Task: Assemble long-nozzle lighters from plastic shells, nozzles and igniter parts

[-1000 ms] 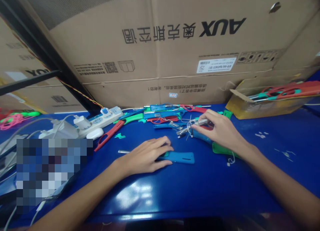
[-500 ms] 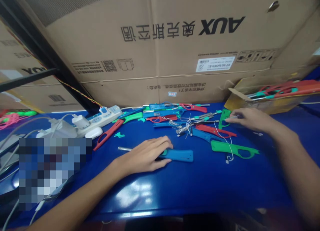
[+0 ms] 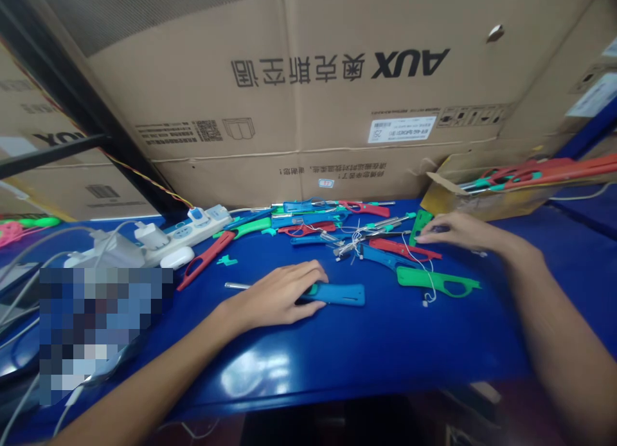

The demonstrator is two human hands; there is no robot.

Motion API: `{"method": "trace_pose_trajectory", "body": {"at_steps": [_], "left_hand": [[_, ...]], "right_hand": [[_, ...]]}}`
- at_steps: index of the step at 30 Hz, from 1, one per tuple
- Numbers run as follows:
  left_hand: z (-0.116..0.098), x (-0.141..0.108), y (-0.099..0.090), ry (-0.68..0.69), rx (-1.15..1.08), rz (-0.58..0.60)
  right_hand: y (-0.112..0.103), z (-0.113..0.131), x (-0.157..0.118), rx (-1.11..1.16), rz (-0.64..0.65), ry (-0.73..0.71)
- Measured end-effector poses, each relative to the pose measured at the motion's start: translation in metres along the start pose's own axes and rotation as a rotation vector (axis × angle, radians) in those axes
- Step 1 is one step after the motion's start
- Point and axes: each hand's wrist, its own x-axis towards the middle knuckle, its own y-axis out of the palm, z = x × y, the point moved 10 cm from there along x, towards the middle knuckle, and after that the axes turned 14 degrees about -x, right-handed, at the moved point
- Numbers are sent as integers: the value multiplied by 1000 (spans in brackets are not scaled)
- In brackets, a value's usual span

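My left hand (image 3: 284,295) rests over a blue stick lighter (image 3: 344,294), its fingers and thumb closed round the middle. The metal tube (image 3: 236,286) of the lighter sticks out to the left of my hand. At the right, the fingers of my right hand (image 3: 465,232) are pinched together around a small dark thing I cannot make out. They are beside an upright green lighter part (image 3: 421,227). Just below lie a green lighter shell (image 3: 436,282) and a red one (image 3: 405,248). Several metal tubes with white wires (image 3: 354,243) are bunched between my hands.
More lighter parts are heaped along the cardboard box (image 3: 308,131) at the back. An open carton (image 3: 486,205) of red lighters stands at the right. To the left are a power strip (image 3: 205,222) with chargers and a red lighter shell (image 3: 205,259) on the blue table (image 3: 308,362).
The view has shifted slightly, so most things appear a little further left. My left hand keeps its hold on the blue stick lighter. My right hand stays beside the green part.
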Motion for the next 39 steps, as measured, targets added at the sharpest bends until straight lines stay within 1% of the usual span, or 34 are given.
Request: {"method": "trace_pose_trajectory", "body": {"at_steps": [1, 3, 5, 7, 8, 10, 12, 14, 16, 19, 21, 23, 25, 27, 29, 31, 32, 33, 34, 35, 37, 39], "left_hand": [[0, 0, 0, 0, 2, -1], [1, 1, 0, -5, 8, -4], [2, 1, -1, -12, 14, -10], [3, 1, 0, -13, 15, -20], [4, 1, 0, -10, 15, -26], [3, 2, 1, 4, 23, -38], [0, 3, 4, 20, 39, -42], [-3, 5, 8, 41, 66, -42], [-8, 7, 12, 68, 112, -41], [-14, 11, 17, 100, 211, -42], [-17, 12, 21, 93, 297, -33], [-21, 10, 26, 51, 384, -30], [-27, 4, 30, -19, 436, -59], [-36, -5, 35, -80, 442, -102], [-47, -17, 39, -102, 391, -158], [-53, -29, 42, -125, 304, -217], [-53, -34, 40, -143, 264, -265], [-53, -39, 39, -158, 222, -293], [-50, -42, 38, -175, 182, -316], [-48, -45, 36, -189, 151, -342], [-42, -49, 32, -217, 114, -394], [-37, -51, 27, -244, 101, -447]], "right_hand": [[-1, 3, 0, -3, -5, 3], [-10, -1, -5, -26, -46, 45], [-23, -14, -20, -61, -119, 116], [-27, -33, -45, -83, -165, 188], [-25, -47, -60, -81, -168, 251], [-7, -73, -93, -47, -111, 358], [8, -100, -124, -31, -99, 490], [17, -110, -140, 10, -126, 488], [20, -111, -144, 38, -131, 460], [19, -100, -138, 66, -114, 401], [16, -95, -134, 65, -106, 395], [16, -94, -130, 64, -96, 397], [18, -96, -128, 66, -83, 392], [19, -98, -126, 59, -75, 390], [18, -97, -128, 36, -77, 410], [12, -84, -133, -6, -131, 435], [8, -69, -135, -21, -174, 430], [-1, -48, -137, -47, -284, 401], [-6, -18, -138, -43, -369, 316], [-6, 18, -136, -3, -421, 197], [1, 82, -131, 63, -480, 51], [13, 143, -122, 117, -491, -113]]}}
